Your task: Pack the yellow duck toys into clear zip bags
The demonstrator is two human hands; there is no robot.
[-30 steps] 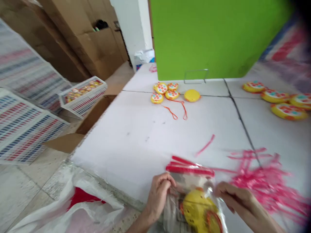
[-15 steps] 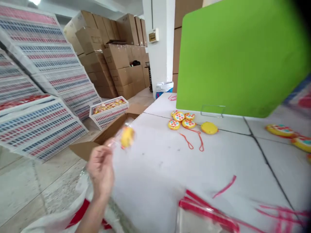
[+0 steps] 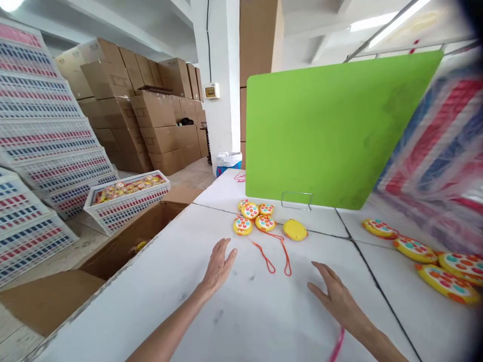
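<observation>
My left hand (image 3: 219, 266) hovers over the white table, thumb and fingers apart, holding nothing. To its right, my right hand (image 3: 334, 294) is also open and bare, with a pink strip (image 3: 337, 346) beneath its wrist. Beyond both hands lies a cluster of yellow toys with dotted faces (image 3: 250, 210). A yellow toy lying plain side up (image 3: 295, 230) is just right of that cluster. Two orange cord loops (image 3: 286, 256) trail toward me between my hands. Several more dotted yellow toys (image 3: 415, 249) lie at the right.
A green board (image 3: 320, 136) stands at the table's back, with a wire holder (image 3: 297, 200) before it. An open cardboard box (image 3: 56, 301) adjoins the left edge. Past it are a filled white basket (image 3: 128, 201), stacked crates (image 3: 68, 136) and cartons (image 3: 151, 113).
My left hand has moved right over the table and no longer holds the wrapped yellow toy. A yellow item now shows inside the box. My right hand has come into view. The view has shifted.
</observation>
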